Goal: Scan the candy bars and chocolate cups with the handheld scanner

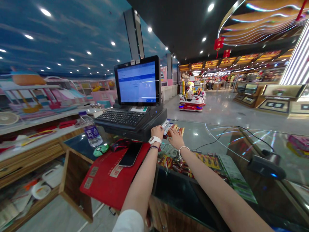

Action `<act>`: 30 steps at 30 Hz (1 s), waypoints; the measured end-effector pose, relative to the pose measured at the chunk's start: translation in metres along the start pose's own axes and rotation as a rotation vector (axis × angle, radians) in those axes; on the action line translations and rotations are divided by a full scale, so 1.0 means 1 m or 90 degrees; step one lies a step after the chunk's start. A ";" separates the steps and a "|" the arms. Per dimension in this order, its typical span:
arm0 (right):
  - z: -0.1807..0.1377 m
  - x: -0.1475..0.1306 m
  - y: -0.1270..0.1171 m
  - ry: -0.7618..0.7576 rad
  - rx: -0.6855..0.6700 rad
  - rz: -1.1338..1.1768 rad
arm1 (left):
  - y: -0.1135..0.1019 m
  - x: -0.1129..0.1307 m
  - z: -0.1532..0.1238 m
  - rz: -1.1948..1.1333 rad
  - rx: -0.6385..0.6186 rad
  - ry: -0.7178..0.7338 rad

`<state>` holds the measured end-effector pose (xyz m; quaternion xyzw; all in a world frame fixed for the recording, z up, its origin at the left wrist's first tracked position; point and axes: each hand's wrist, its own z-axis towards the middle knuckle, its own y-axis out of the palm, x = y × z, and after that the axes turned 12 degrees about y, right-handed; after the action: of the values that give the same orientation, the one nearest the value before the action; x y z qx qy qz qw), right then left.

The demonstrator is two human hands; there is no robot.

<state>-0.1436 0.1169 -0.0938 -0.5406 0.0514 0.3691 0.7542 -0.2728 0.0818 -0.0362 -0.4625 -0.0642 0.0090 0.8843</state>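
Both my hands reach over the glass counter beside the register. My left hand (157, 132), with a white watch on its wrist, has its fingers closed at the edge of a small white-and-blue packet (166, 124). Just to its right my right hand (176, 138) rests its fingers on a brown-and-gold packet (180, 130), which looks like a snack wrapper. The fingers are slightly spread, and whether they grip it cannot be made out. The keyboard (123, 118) and the lit screen (137, 83) stand to the left of my hands.
A black phone (131, 154) and a mouse (120, 145) lie on a red mat (106, 180). Left of them stands a water bottle (91, 130) by a green object (101, 149). A scanner (267, 166) with its cable sits at right. Colourful packets (207, 160) show under the glass.
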 end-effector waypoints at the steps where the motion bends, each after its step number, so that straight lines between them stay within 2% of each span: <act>1: 0.000 0.001 0.001 0.002 0.000 0.004 | 0.001 0.000 0.001 -0.002 0.000 0.001; 8: 0.001 0.003 0.000 0.008 -0.026 -0.016 | 0.004 0.004 -0.002 -0.006 -0.041 0.030; 14: 0.000 0.001 -0.003 0.009 -0.038 -0.020 | -0.001 0.013 -0.007 0.018 -0.043 0.050; 22: -0.002 -0.002 -0.009 0.018 -0.053 -0.029 | 0.001 0.011 -0.012 -0.007 -0.041 0.074; 30: -0.012 -0.004 -0.020 0.024 -0.074 -0.066 | -0.008 0.017 -0.022 -0.014 -0.061 0.069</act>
<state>-0.1304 0.1016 -0.0807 -0.5922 0.0162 0.3219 0.7385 -0.2538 0.0608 -0.0404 -0.5031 -0.0220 -0.0289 0.8635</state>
